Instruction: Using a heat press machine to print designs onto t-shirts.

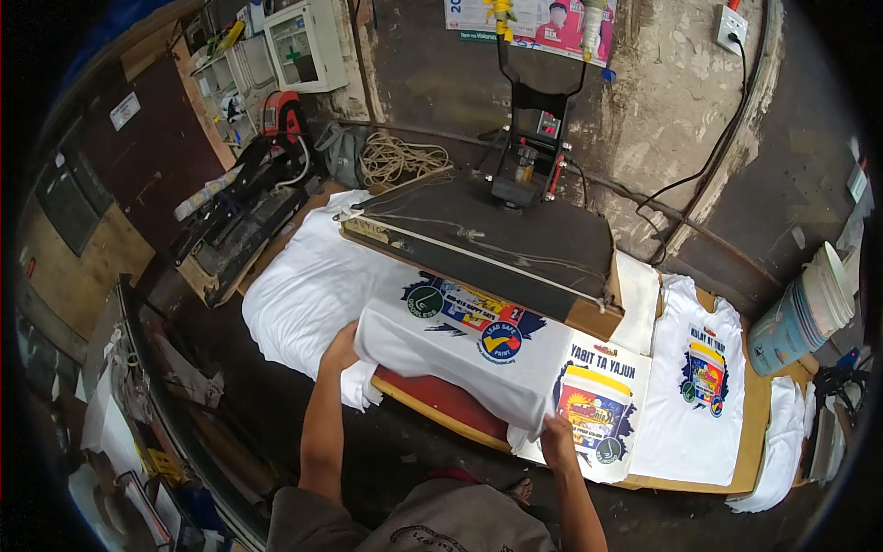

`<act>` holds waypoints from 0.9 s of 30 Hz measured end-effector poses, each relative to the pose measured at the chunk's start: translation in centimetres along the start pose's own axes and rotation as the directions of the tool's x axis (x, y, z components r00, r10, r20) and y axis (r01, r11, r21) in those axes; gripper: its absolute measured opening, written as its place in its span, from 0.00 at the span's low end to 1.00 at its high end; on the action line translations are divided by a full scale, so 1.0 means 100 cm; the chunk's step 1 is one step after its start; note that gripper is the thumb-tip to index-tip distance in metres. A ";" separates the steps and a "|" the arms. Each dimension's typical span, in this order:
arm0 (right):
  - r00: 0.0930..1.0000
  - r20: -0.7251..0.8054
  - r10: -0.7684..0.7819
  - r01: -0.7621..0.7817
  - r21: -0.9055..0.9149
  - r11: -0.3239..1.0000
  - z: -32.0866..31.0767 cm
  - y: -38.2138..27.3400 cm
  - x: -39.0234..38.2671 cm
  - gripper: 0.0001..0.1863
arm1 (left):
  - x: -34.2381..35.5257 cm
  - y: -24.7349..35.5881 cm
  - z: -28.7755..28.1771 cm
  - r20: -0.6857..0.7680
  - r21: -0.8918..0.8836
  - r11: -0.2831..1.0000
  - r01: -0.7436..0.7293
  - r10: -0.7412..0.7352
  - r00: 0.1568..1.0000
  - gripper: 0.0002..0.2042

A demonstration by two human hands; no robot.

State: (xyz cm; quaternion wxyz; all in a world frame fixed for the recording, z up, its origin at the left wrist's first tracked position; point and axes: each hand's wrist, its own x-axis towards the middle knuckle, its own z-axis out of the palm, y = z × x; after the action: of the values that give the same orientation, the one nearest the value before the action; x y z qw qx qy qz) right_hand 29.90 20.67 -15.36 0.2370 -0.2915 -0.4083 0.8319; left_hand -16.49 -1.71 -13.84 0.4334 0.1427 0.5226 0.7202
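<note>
Lying across the red lower pad (441, 397) of a heat press (497, 244), a white printed T-shirt (460, 345) sits between the person's two hands in the head view. The left hand (342, 348) is at the shirt's left edge, its fingers tucked under or into the cloth there, so whether they pinch it cannot be told. The right hand (556, 442) rests at the shirt's lower right corner, fingers together and flat, touching both that corner and the lower edge of a printed transfer sheet (598, 405). The shirt's print, a blue splash with round badges, faces up just below the raised black upper plate (487, 230).

The transfer sheet is a white rectangle showing a paint bucket picture in yellow, red and blue, lying just right of the shirt. Beside it to the right lies a second white T-shirt (704, 396) with a smaller multicoloured print on its chest. A heap of plain white shirts (308, 290) lies left of the press. On the wall above hangs a poster (543, 23), pink and white. A white cabinet with a green cross (303, 46) hangs upper left. Stacked pale plastic buckets (800, 317) lean at the far right.
</note>
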 end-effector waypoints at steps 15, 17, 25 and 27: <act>0.936 -0.065 -0.345 0.349 0.267 0.898 0.052 -0.171 -0.047 0.22 | -0.039 0.094 0.066 -0.328 -0.551 0.704 -0.449 0.312 0.892 0.25; 0.836 -0.079 -0.544 0.541 0.284 0.791 -0.006 -0.175 -0.089 0.27 | -0.093 0.061 0.090 0.072 -0.454 0.791 -0.410 0.491 0.868 0.25; 0.364 -0.416 -0.833 0.854 -0.208 0.477 -0.210 -0.278 -0.312 0.26 | -0.198 -0.020 0.320 0.426 0.127 0.758 -0.640 0.542 0.725 0.29; 0.052 -0.627 -0.777 0.783 -0.457 0.421 -0.259 -0.292 -0.355 0.23 | -0.202 -0.049 0.363 0.055 0.064 0.529 -0.846 0.845 0.532 0.30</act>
State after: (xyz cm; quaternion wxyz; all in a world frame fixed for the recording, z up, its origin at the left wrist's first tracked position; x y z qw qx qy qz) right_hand 77.52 28.51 6.00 0.7959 -0.3486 -0.3480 0.3520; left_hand 21.54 5.86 1.81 0.0292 0.4014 0.4142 0.8164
